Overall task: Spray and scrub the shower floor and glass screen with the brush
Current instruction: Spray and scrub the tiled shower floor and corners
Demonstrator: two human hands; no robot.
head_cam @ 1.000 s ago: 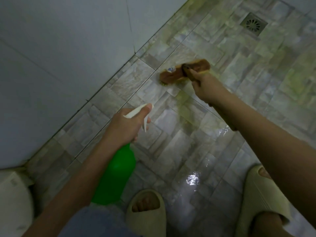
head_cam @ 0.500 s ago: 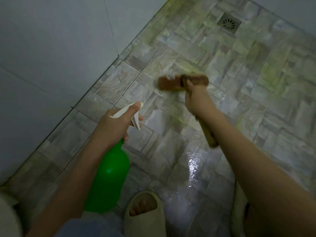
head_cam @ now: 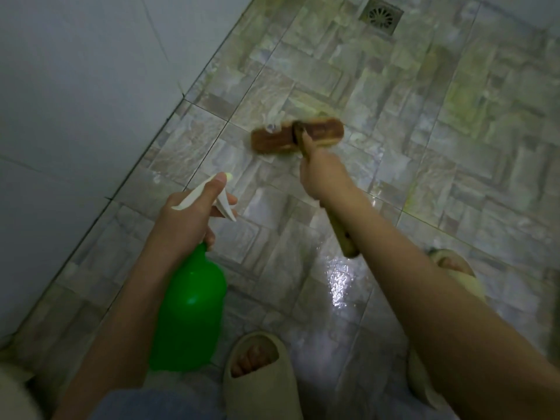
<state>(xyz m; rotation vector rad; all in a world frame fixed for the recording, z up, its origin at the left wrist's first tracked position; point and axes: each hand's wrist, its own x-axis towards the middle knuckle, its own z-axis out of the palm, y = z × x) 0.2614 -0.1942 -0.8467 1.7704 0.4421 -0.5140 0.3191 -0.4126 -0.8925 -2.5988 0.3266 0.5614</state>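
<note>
Fingers of our right hand (head_cam: 325, 177) curl round the brush (head_cam: 325, 133) handle, its head on the shower floor (head_cam: 454, 183) just beyond them; our left hand (head_cam: 188, 219) grips the spray bottle (head_cam: 191, 310). That wet surface could skid our sandals (head_cam: 260, 386).

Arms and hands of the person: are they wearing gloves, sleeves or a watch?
No gloves and no sleeves show. The bare left hand and bare right hand have nothing on them. The left forearm and right forearm are uncovered right up to the picture's edge. No watch, bracelet or ring can be seen in this dim light.
</note>
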